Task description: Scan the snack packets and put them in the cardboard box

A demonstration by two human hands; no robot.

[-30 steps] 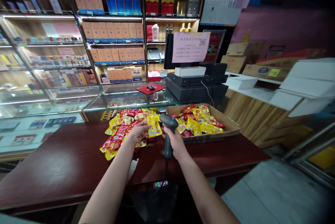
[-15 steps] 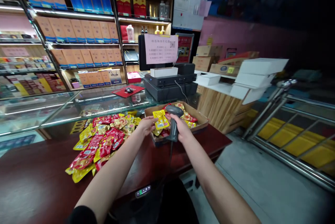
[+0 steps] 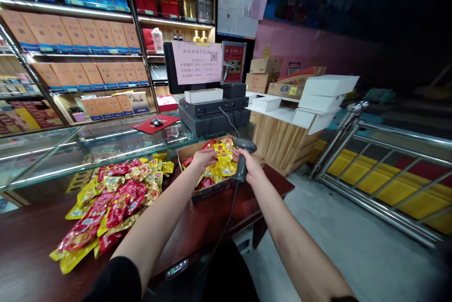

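My right hand (image 3: pixel 250 164) is wrapped round the handle of a dark grey barcode scanner (image 3: pixel 241 170), whose head points away over the box and whose cable hangs down. Over the left side of an open cardboard box (image 3: pixel 212 191) is my left hand (image 3: pixel 204 158), fingers stretched out and holding nothing that I can see. Yellow snack packets (image 3: pixel 226 166) and red ones lie inside the box, just beyond my left fingertips. To the left, a heap of red and yellow snack packets (image 3: pixel 120 198) covers part of the dark red tabletop (image 3: pixel 28 245).
A glass counter (image 3: pixel 106 144) runs behind the table, with a mouse (image 3: pixel 157 122) on a red mat. Beyond the box stand a cash drawer (image 3: pixel 215 121) and a monitor (image 3: pixel 170 69). White boxes (image 3: pixel 325 90) and a metal railing (image 3: pixel 388 170) are on the right.
The yellow packet has left my left fingers, and yellow packets now lie on the box's contents. My right hand has drawn slightly right with the scanner. The view has turned right.
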